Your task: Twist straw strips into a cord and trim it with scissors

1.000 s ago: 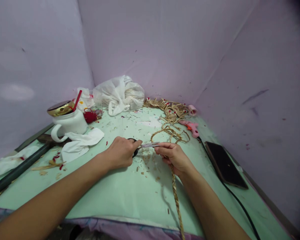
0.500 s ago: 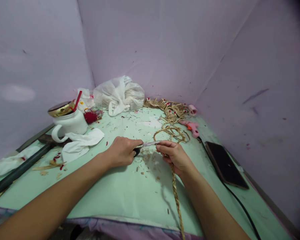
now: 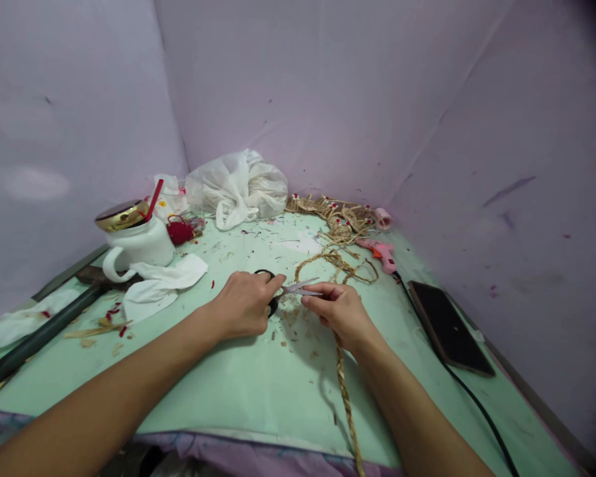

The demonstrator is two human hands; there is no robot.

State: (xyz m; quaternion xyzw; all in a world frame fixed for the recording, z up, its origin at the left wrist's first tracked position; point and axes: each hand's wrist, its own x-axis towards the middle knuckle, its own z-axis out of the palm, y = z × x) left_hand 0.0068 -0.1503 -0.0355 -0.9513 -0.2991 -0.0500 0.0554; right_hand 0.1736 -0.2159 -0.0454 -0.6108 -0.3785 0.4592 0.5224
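My left hand (image 3: 246,303) is closed round the black handles of a pair of scissors (image 3: 298,287), whose blades stand apart and point right. The blade tips reach the fingers of my right hand (image 3: 340,311). That hand is closed on a braided straw cord (image 3: 345,391), which hangs from it down over the table's front edge. Beyond the hand, more of the braid lies in loose loops (image 3: 345,264). What sits between the blades at the right fingertips is too small to make out.
A pink glue gun (image 3: 380,254) and a black phone (image 3: 449,328) lie at right, a cable beside them. Left are a white mug (image 3: 142,245), a hammer (image 3: 49,334) and white cloth (image 3: 163,286). A plastic bag (image 3: 243,189) and woven straw pieces (image 3: 338,215) line the back.
The scissors have opened, their blades now spread. My right hand has shifted slightly left with the braid, and the hanging length and the loops have moved left too.
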